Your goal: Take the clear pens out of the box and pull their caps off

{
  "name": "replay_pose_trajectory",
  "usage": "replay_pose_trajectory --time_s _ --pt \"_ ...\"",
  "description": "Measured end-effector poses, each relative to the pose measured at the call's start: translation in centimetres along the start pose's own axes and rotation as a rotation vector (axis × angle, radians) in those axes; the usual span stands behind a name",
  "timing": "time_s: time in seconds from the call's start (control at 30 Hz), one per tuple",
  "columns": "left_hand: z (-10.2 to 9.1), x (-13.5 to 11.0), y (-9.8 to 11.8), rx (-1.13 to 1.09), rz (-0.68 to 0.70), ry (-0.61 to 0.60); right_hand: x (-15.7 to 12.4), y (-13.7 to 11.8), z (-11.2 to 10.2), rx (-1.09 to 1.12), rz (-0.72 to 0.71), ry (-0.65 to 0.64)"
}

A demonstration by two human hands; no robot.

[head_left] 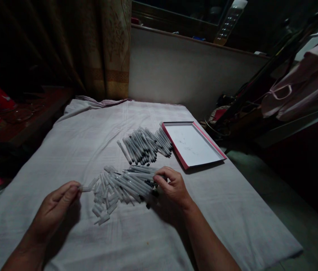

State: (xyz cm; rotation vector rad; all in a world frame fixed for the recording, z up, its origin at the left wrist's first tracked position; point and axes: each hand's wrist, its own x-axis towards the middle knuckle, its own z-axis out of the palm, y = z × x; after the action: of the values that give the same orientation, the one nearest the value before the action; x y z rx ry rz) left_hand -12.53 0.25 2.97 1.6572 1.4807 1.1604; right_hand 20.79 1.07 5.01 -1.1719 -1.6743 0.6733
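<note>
My left hand [57,205] pinches a small clear pen cap [86,189] between thumb and forefinger, at the left edge of a heap of loose caps [104,199]. My right hand [173,186] rests with curled fingers on the right end of a pile of uncapped pens [132,182], fingertips closed on one pen there. A second pile of capped pens [144,146] lies farther back, beside a shallow box lid.
A white cloth [119,124] covers the table. A pink-rimmed shallow box lid [194,145] lies at the back right. Curtain [105,49] and wall stand behind. Dark clutter and pink fabric [302,82] fill the right; the table's right edge drops to the floor.
</note>
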Motion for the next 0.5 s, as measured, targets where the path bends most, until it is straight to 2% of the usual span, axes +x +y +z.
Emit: replay_pose_trajectory --time_s 0.07,0.17,0.27,0.37,0.5 --pt "0.0 0.5 -0.1 0.051 0.025 0.06 -0.1 0.6 0.2 -0.083 -0.034 0.015" --pt "0.4 1.1 0.0 0.268 0.088 0.131 -0.6 1.3 1.5 -0.286 -0.102 0.028" --pt "0.6 1.4 -0.5 0.467 0.089 0.2 -1.1 1.7 2.6 -0.467 -0.141 0.036" --pt "0.4 1.6 -1.5 0.567 0.083 0.228 -1.3 1.8 2.8 -0.52 -0.146 0.02" --pt "0.5 1.7 -2.7 0.621 0.111 0.201 -0.7 2.2 1.8 -0.496 -0.124 0.026"
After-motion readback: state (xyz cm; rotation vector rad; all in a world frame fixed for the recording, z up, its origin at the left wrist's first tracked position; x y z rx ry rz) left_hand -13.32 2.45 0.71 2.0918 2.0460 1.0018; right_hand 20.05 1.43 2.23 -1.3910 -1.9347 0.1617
